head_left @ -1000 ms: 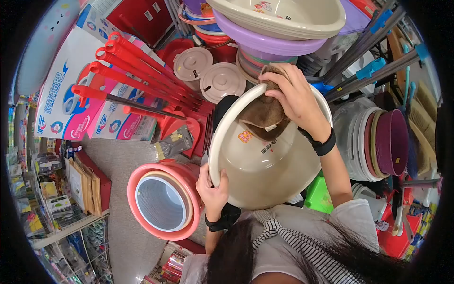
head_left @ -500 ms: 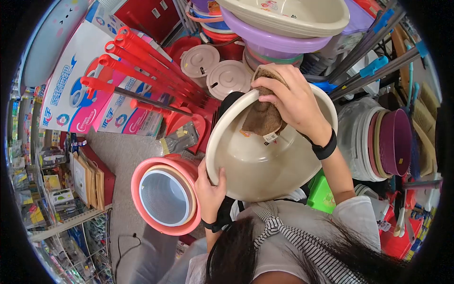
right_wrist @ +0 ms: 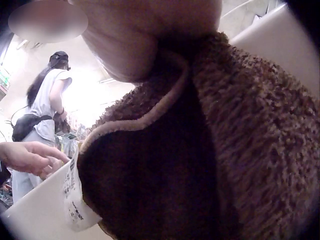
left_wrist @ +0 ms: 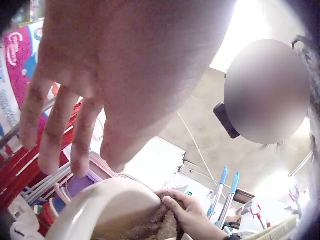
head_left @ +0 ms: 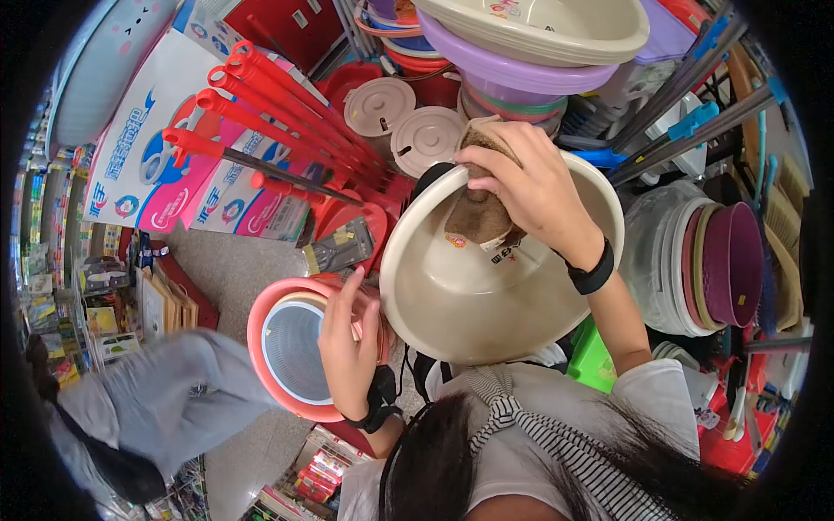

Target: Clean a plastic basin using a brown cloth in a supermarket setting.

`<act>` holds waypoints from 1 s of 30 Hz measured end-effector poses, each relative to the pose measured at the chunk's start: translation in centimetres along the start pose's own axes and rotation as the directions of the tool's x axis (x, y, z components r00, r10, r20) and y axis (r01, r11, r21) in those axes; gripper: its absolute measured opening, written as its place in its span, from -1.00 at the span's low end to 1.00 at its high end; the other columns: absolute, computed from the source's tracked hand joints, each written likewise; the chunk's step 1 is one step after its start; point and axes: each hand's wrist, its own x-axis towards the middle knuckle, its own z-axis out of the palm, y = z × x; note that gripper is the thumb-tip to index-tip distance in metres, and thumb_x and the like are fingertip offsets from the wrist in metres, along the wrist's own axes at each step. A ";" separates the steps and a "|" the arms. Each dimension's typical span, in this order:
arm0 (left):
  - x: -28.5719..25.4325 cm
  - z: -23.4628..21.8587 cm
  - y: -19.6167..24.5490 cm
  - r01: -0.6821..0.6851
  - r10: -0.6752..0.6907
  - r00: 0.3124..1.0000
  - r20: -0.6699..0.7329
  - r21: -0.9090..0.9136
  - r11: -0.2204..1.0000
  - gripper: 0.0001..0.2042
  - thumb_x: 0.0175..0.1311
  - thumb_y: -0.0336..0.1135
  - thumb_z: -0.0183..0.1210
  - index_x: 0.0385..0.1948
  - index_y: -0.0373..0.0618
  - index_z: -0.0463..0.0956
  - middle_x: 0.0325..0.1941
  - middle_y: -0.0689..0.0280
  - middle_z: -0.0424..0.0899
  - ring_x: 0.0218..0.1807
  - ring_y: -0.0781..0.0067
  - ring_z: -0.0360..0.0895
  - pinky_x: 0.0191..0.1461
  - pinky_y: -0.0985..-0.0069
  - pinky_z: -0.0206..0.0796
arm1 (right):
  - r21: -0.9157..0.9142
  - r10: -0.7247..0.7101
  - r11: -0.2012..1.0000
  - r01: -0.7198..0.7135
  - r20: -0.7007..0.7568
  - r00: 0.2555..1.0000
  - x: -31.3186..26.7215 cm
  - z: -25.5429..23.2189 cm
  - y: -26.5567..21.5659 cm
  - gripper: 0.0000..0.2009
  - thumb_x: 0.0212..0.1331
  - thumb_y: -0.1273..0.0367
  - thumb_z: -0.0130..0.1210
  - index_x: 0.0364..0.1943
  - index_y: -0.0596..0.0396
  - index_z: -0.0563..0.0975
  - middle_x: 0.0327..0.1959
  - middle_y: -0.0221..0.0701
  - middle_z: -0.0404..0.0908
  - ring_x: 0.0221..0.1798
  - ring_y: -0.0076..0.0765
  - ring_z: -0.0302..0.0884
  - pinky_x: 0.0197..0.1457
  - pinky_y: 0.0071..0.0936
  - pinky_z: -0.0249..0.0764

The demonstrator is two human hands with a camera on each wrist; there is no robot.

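Observation:
A large cream plastic basin point(head_left: 486, 313) is tilted against the person's front, its opening facing up. The right hand point(head_left: 543, 195) grips a brown fluffy cloth point(head_left: 476, 215) at the basin's far rim, with part of the cloth hanging inside. A white printed label point(right_wrist: 77, 200) shows on the cloth's edge in the right wrist view. To the left of the basin, the left hand point(head_left: 347, 356) is off the rim, its fingers extended and holding nothing. In the left wrist view its fingers point(left_wrist: 57, 130) hang above the basin's rim.
Nested pink and grey-blue baskets point(head_left: 300, 356) stand beside the left hand. Red-handled tools point(head_left: 287, 104) lean at the far left, near lidded bins point(head_left: 426, 139). Stacked basins point(head_left: 521, 56) rise beyond. Buckets point(head_left: 730, 260) are at right. Another person's leg point(head_left: 174, 391) is at left.
The left hand has let go of the basin's rim and moved left with its fingers spread. The right hand has shifted slightly left with the cloth. Another person's leg has come into view at left.

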 end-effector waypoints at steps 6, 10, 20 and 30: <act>2.8 2.6 0.8 -0.070 0.063 0.996 0.065 0.115 0.991 -0.63 0.39 -0.32 0.12 0.20 -0.15 0.39 -0.22 0.02 0.54 -0.18 -0.14 0.53 -0.08 0.21 0.38 | 0.032 -0.018 0.999 0.018 -0.002 1.000 0.2 0.3 -0.5 -0.70 0.05 0.31 0.27 -0.09 0.02 0.59 0.00 -0.26 0.53 0.03 -0.07 0.49 0.10 -0.21 0.40; 2.7 4.8 0.9 0.061 -0.054 0.996 0.076 -0.099 0.993 -0.72 0.46 -0.35 0.02 0.11 -0.22 0.33 -0.08 -0.19 0.54 -0.04 -0.29 0.53 -0.08 0.11 0.37 | 0.008 0.021 1.000 -0.021 0.012 1.000 0.0 -0.2 -0.2 -0.67 0.03 0.35 0.29 -0.07 0.04 0.58 0.00 -0.25 0.53 0.04 -0.05 0.49 0.11 -0.18 0.40; 1.8 6.7 2.8 0.059 -0.064 0.991 -0.118 -0.052 0.997 -0.72 0.41 -0.47 0.00 0.11 -0.29 0.34 -0.09 -0.17 0.55 -0.05 -0.28 0.54 -0.05 0.11 0.38 | 0.066 -0.016 0.998 0.014 0.030 0.999 -0.4 2.4 -5.3 -0.63 -0.02 0.38 0.26 -0.03 0.02 0.61 0.06 -0.28 0.55 0.14 -0.10 0.49 0.26 -0.04 0.36; 2.1 7.0 2.1 -0.051 0.027 0.993 -0.117 -0.210 0.976 -0.70 0.41 -0.45 0.01 0.13 -0.27 0.35 -0.06 -0.12 0.55 -0.06 -0.22 0.54 -0.04 0.20 0.40 | 0.197 -0.098 0.978 0.074 0.118 0.988 -1.1 2.0 -5.1 -0.67 0.00 0.36 0.11 -0.08 -0.04 0.64 0.04 -0.36 0.57 0.20 -0.21 0.48 0.37 -0.13 0.34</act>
